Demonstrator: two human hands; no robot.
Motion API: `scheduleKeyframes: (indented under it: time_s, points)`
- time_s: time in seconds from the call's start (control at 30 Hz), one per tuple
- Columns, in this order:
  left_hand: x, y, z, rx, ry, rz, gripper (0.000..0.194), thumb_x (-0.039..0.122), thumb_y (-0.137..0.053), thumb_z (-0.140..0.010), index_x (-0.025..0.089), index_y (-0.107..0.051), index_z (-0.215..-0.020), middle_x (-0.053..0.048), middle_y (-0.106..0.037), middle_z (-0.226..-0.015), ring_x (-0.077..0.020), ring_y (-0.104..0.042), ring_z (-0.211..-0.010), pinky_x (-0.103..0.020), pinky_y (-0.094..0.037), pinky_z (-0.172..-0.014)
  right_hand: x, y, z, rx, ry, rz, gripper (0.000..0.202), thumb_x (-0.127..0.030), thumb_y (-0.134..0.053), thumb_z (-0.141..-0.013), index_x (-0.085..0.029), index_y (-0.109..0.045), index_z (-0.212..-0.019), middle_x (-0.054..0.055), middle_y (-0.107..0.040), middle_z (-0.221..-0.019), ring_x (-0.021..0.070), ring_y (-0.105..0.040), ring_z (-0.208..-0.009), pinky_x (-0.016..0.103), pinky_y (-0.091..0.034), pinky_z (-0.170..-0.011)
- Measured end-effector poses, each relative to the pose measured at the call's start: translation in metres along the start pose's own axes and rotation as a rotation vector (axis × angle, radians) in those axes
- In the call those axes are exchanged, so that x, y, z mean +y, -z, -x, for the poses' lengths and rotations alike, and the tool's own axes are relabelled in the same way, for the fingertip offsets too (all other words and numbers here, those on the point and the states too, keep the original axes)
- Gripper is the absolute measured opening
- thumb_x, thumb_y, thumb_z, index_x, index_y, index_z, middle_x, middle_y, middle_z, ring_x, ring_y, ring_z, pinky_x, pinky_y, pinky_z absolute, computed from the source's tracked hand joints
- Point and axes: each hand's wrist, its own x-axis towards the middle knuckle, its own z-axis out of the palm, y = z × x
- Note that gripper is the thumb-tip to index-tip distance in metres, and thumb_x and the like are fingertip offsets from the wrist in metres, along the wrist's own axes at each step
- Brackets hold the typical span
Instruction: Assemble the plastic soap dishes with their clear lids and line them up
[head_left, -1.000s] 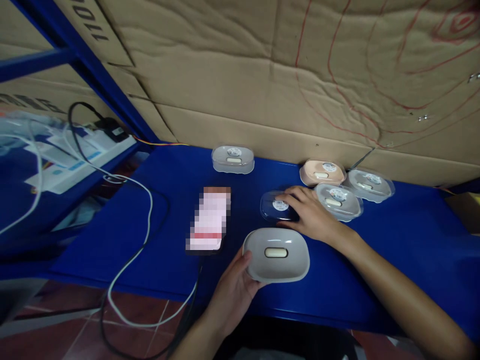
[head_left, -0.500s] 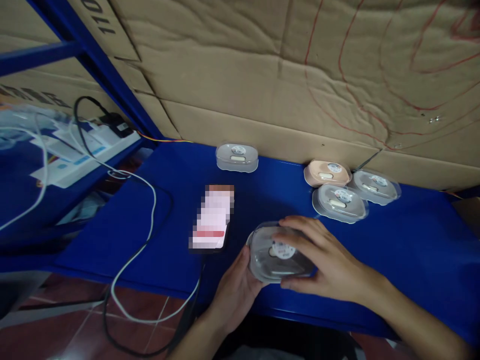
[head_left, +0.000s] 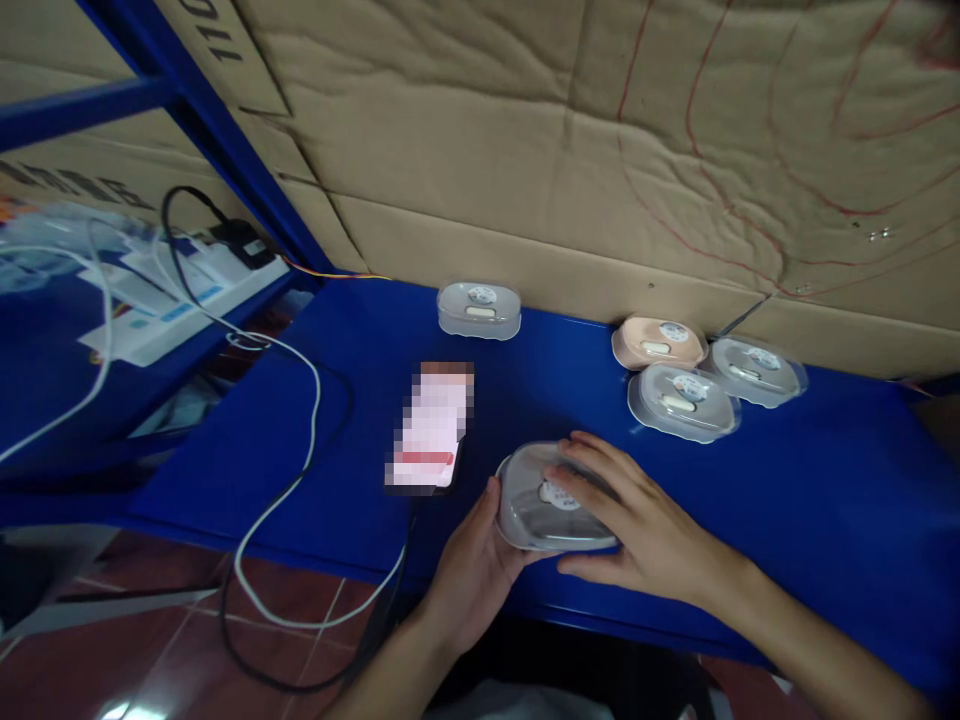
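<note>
Grey, rounded oblong dish (head_left: 541, 532) is held in our left grip (head_left: 478, 578), above the near side of the blue bench (head_left: 810, 500). One second ago its clear, round-cornered lid (head_left: 525, 480) was lying on the bench; now our right grip (head_left: 646, 530) spans and holds it over the dish. The dish is thus covered, but whether the lid is fully seated, we cannot tell.

I see creased brown cardboard sheeting (head_left: 465, 150) rising behind a flat blue surface (head_left: 810, 480), with reddish, pale-jointed floor tiles (head_left: 120, 645) below.
</note>
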Motion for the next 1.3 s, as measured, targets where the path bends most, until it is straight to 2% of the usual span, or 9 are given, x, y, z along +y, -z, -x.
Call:
scheduleKeyframes:
  time_s: [0.17, 0.3, 0.43, 0.53, 0.63, 0.8, 0.93, 1.07, 1.3]
  points:
    - [0.001, 0.000, -0.001, -0.013, 0.009, -0.009, 0.051, 0.050, -0.055, -0.107, 0.022, -0.063, -0.148, -0.013, -0.066, -0.152, -0.0359, -0.056, -0.146, -0.058, -0.047, -0.119, 0.019, -0.004, -0.003, 0.046, -0.016, -0.056, 0.078, -0.053, -0.072, -0.098, -0.025, -0.040, -0.163, 0.017, -0.047, -0.162, 0.0356, -0.044, -0.153, 0.056, -0.049, -0.120]
    - [-0.005, 0.002, 0.000, 0.011, -0.200, -0.060, 0.055, 0.049, -0.057, -0.106, 0.036, -0.050, -0.159, -0.005, -0.053, -0.166, -0.0280, -0.040, -0.158, -0.051, -0.035, -0.130, 0.046, -0.010, -0.016, 0.107, -0.032, 0.035, 0.076, -0.053, -0.071, -0.098, -0.023, -0.042, -0.162, 0.019, -0.050, -0.159, 0.0368, -0.046, -0.151, 0.059, -0.045, -0.122]
    - [-0.012, 0.003, 0.004, 0.059, -0.355, -0.280, 0.053, 0.044, -0.064, -0.104, 0.039, -0.054, -0.155, -0.003, -0.042, -0.173, -0.0293, -0.033, -0.162, -0.050, -0.032, -0.131, 0.067, -0.010, -0.034, 0.065, -0.096, 0.138, 0.076, -0.054, -0.069, -0.099, -0.023, -0.041, -0.163, 0.019, -0.048, -0.163, 0.0388, -0.044, -0.153, 0.062, -0.043, -0.122]
    - [-0.014, 0.003, 0.005, 0.042, -0.366, -0.364, 0.049, 0.045, -0.067, -0.102, 0.039, -0.060, -0.149, -0.003, -0.045, -0.170, -0.0311, -0.035, -0.161, -0.052, -0.034, -0.130, 0.072, -0.001, -0.040, 0.010, -0.101, 0.201, 0.086, -0.060, -0.069, -0.097, -0.025, -0.033, -0.167, 0.016, -0.042, -0.170, 0.0402, -0.033, -0.160, 0.066, -0.036, -0.126]
    - [-0.013, 0.005, 0.006, 0.031, -0.364, -0.400, 0.047, 0.047, -0.068, -0.101, 0.038, -0.063, -0.146, -0.005, -0.051, -0.166, -0.0327, -0.039, -0.158, -0.055, -0.036, -0.129, 0.078, 0.021, -0.029, 0.011, -0.108, 0.217, 0.095, -0.065, -0.068, -0.095, -0.028, -0.023, -0.170, 0.014, -0.036, -0.173, 0.0375, -0.028, -0.162, 0.065, -0.028, -0.130]
    - [-0.014, 0.004, 0.008, 0.030, -0.381, -0.517, 0.046, 0.048, -0.065, -0.102, 0.034, -0.062, -0.146, -0.008, -0.050, -0.165, -0.0350, -0.041, -0.157, -0.056, -0.039, -0.127, 0.098, 0.052, 0.021, 0.180, -0.272, 0.288, 0.088, -0.060, -0.069, -0.097, -0.028, -0.028, -0.168, 0.016, -0.040, -0.170, 0.0386, -0.037, -0.158, 0.064, -0.037, -0.124]
    - [-0.017, 0.001, 0.010, 0.048, -0.379, -0.621, 0.047, 0.049, -0.064, -0.102, 0.032, -0.061, -0.146, -0.011, -0.053, -0.163, -0.0358, -0.046, -0.153, -0.055, -0.042, -0.124, 0.085, 0.036, 0.038, 0.170, -0.188, 0.424, 0.058, -0.044, -0.064, -0.104, -0.025, -0.048, -0.156, 0.016, -0.056, -0.157, 0.0362, -0.051, -0.147, 0.059, -0.042, -0.118]
    - [-0.021, 0.005, 0.009, 0.054, -0.409, -0.676, 0.043, 0.050, -0.064, -0.102, 0.030, -0.064, -0.141, -0.011, -0.057, -0.158, -0.0338, -0.052, -0.148, -0.049, -0.048, -0.119, 0.059, 0.007, 0.016, 0.098, -0.062, 0.505, 0.042, -0.034, -0.056, -0.109, -0.023, -0.056, -0.149, 0.013, -0.063, -0.151, 0.0305, -0.058, -0.140, 0.052, -0.043, -0.117]
    - [-0.025, 0.018, 0.008, 0.007, -0.468, -0.712, 0.035, 0.046, -0.062, -0.104, 0.029, -0.068, -0.133, -0.012, -0.061, -0.150, -0.0317, -0.061, -0.135, -0.045, -0.055, -0.110, 0.072, 0.001, -0.034, 0.088, -0.218, 0.533, 0.043, -0.030, -0.048, -0.110, -0.018, -0.055, -0.151, 0.016, -0.059, -0.156, 0.0333, -0.056, -0.142, 0.055, -0.042, -0.117]
